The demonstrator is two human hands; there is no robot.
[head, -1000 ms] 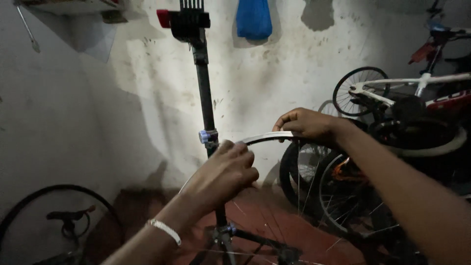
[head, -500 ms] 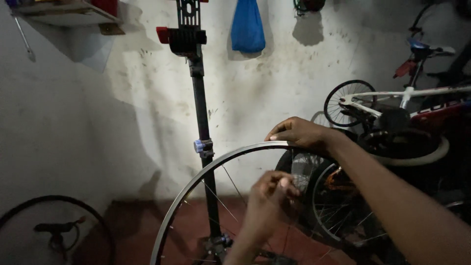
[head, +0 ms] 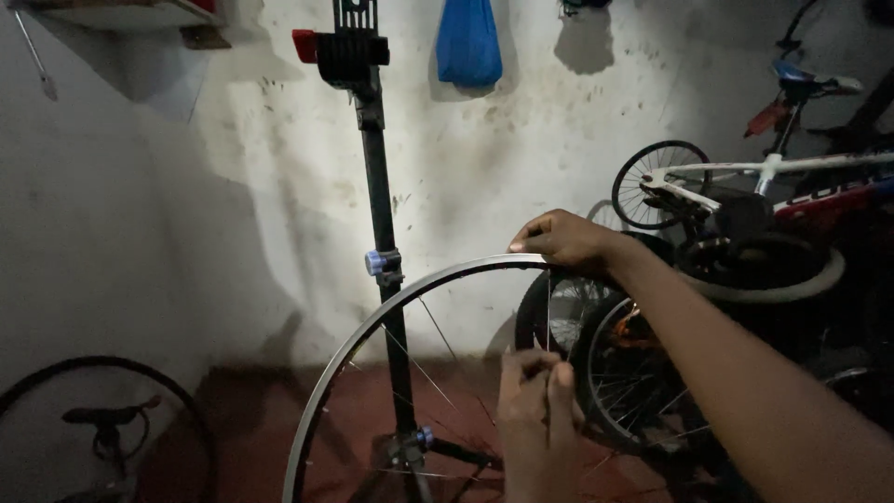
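The right hand [head: 563,240] clasps the wheel rim [head: 372,321] at twelve o'clock while the left hand [head: 538,410] pinches a spoke [head: 549,312] below.

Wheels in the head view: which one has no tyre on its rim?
The bare silver rim in the foreground, held at its top by the right hand while the left hand pinches a spoke. The wheels behind carry dark tyres.
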